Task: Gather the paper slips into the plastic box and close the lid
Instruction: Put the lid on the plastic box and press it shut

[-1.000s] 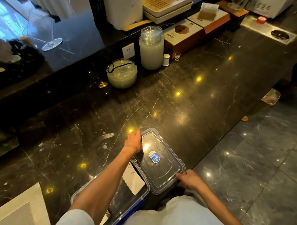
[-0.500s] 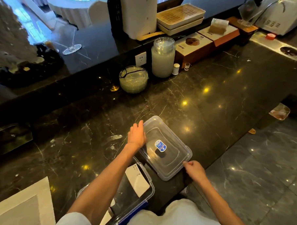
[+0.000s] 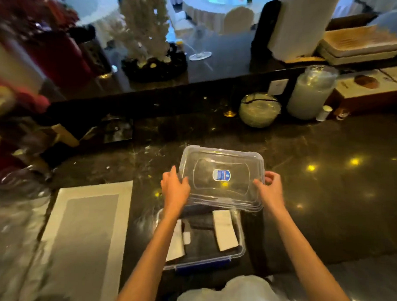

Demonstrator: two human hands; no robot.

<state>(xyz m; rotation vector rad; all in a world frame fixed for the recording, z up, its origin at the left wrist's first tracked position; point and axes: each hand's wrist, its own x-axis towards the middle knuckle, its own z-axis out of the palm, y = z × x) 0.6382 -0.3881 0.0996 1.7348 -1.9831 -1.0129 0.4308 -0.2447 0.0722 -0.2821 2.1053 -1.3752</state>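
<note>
Two hands hold one clear lid (image 3: 221, 179) by its short edges: the left hand (image 3: 175, 190) grips the left edge, the right hand (image 3: 271, 188) pinches the right edge. Just below the grip sits one open plastic box (image 3: 241, 244) at the counter's near edge, with two paper slips (image 3: 225, 230) visible inside. Bare dark counter (image 3: 331, 190) lies open to the right; one placemat (image 3: 83, 235) lies left.

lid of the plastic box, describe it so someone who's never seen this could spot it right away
On the dark marble counter, just beyond the open plastic box of paper slips, the left hand and right hand hold the lid. It is the clear rectangular sheet with a small blue oval sticker at its centre.
</note>
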